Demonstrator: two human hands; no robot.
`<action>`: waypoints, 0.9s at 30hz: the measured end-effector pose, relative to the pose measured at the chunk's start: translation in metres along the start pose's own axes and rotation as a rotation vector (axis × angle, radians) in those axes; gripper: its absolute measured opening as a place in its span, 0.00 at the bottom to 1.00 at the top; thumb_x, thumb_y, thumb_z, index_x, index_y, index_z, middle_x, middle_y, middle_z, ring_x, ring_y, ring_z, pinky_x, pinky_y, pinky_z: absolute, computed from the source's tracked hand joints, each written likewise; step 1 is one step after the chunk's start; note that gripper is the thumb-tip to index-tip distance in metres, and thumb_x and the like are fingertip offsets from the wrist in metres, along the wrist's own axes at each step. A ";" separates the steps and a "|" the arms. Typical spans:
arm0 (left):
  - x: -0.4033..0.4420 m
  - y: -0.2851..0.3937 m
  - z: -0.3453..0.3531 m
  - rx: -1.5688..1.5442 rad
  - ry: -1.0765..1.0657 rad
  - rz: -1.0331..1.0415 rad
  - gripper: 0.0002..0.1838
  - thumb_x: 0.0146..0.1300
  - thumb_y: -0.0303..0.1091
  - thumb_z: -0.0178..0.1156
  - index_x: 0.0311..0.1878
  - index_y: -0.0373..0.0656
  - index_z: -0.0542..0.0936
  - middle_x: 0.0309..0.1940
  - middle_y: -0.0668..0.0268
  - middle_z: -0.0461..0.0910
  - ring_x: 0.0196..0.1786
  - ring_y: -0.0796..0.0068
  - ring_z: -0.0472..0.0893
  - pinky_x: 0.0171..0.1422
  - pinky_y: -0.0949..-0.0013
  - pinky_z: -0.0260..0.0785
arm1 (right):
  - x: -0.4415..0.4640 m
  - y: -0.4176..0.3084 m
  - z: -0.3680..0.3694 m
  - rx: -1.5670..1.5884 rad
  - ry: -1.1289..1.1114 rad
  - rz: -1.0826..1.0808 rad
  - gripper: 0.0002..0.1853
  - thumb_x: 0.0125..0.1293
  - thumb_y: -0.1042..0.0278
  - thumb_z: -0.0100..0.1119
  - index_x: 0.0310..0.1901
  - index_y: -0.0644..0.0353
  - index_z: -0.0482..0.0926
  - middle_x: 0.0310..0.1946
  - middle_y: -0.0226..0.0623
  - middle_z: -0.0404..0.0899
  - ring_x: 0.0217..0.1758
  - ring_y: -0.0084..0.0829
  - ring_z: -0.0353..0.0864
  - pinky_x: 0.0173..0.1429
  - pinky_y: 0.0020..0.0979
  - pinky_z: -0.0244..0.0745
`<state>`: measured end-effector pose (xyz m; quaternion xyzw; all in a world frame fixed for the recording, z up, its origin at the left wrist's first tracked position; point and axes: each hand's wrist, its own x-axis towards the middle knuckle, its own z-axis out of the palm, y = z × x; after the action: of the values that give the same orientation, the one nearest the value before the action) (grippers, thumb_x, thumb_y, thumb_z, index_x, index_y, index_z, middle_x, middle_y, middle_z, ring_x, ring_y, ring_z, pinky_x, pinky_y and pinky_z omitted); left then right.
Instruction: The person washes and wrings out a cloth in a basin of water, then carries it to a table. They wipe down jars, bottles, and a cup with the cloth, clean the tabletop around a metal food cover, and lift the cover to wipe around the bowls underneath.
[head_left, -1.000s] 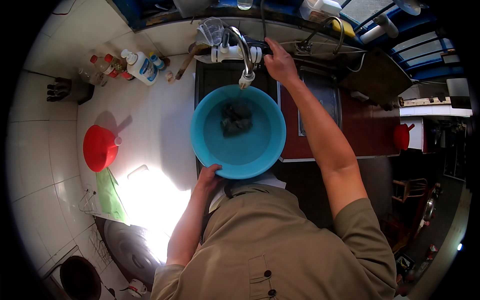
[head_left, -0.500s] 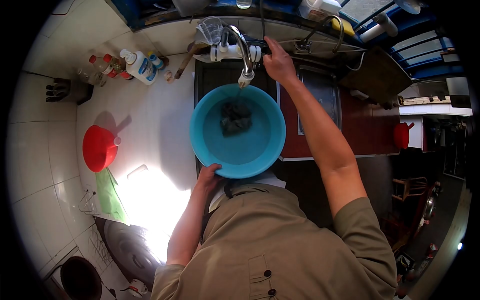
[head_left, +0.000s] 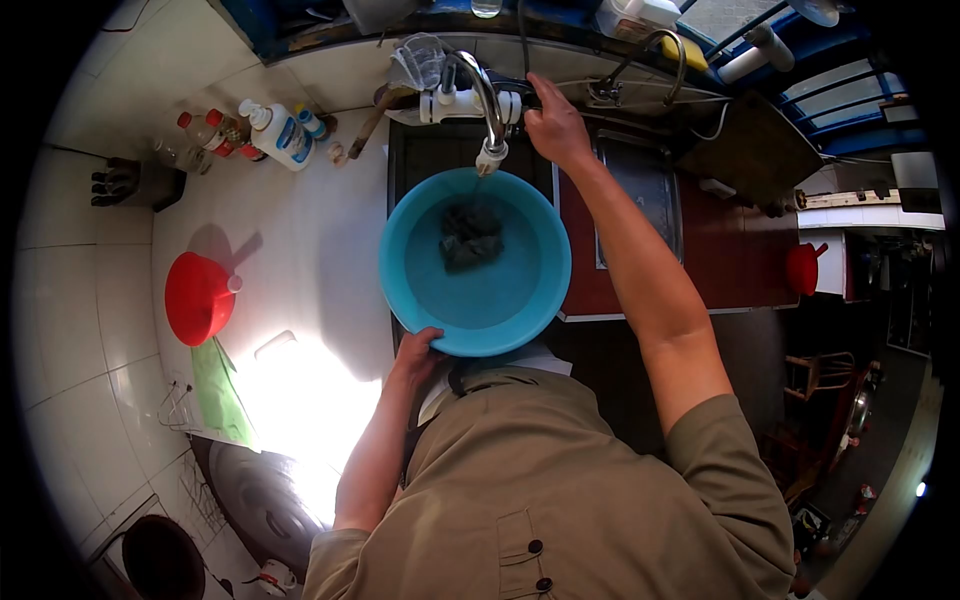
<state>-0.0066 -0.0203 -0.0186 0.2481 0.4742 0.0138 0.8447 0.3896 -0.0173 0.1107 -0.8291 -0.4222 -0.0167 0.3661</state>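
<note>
A turquoise plastic basin [head_left: 400, 285] stands under the chrome faucet [head_left: 488, 95]. Water lies in it, with a dark crumpled cloth [head_left: 472, 240] in the upper middle, below the spout. My left hand [head_left: 418, 352] grips the basin's near-left rim, its thumb over the edge and the other fingers hidden beneath. At the right end of the faucet's white body, my right hand [head_left: 556, 125] is closed at the dark faucet handle [head_left: 514, 87]; part of its fingers is hidden. A thin stream seems to run from the spout.
Left on the white counter [head_left: 290, 240] are a red ladle [head_left: 200, 298], a green cloth [head_left: 222, 390], a white pump bottle [head_left: 278, 135] and a knife block [head_left: 138, 184]. A second tap [head_left: 675, 70] and a metal tray [head_left: 640, 195] are on the right.
</note>
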 end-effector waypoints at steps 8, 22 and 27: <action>0.006 -0.003 -0.006 -0.005 -0.028 -0.006 0.18 0.59 0.27 0.57 0.53 0.36 0.70 0.37 0.60 0.78 0.32 0.66 0.79 0.29 0.66 0.70 | -0.007 -0.016 -0.006 0.062 0.002 0.090 0.30 0.58 0.67 0.49 0.65 0.63 0.68 0.66 0.49 0.68 0.69 0.45 0.67 0.70 0.35 0.62; 0.010 -0.006 -0.010 0.004 -0.055 0.013 0.17 0.59 0.27 0.56 0.52 0.35 0.71 0.36 0.60 0.78 0.31 0.67 0.79 0.28 0.67 0.70 | -0.014 -0.025 -0.002 0.135 -0.033 0.221 0.28 0.59 0.65 0.48 0.62 0.63 0.72 0.61 0.49 0.73 0.64 0.49 0.71 0.66 0.40 0.67; 0.010 -0.005 -0.006 -0.013 -0.013 0.011 0.19 0.59 0.26 0.57 0.54 0.35 0.70 0.37 0.59 0.79 0.31 0.65 0.80 0.29 0.65 0.72 | -0.027 -0.055 -0.007 0.189 -0.027 0.261 0.26 0.59 0.65 0.47 0.58 0.64 0.75 0.53 0.53 0.78 0.56 0.50 0.77 0.62 0.40 0.71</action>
<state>-0.0074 -0.0197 -0.0309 0.2450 0.4673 0.0198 0.8492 0.3351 -0.0201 0.1391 -0.8390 -0.3155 0.0821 0.4357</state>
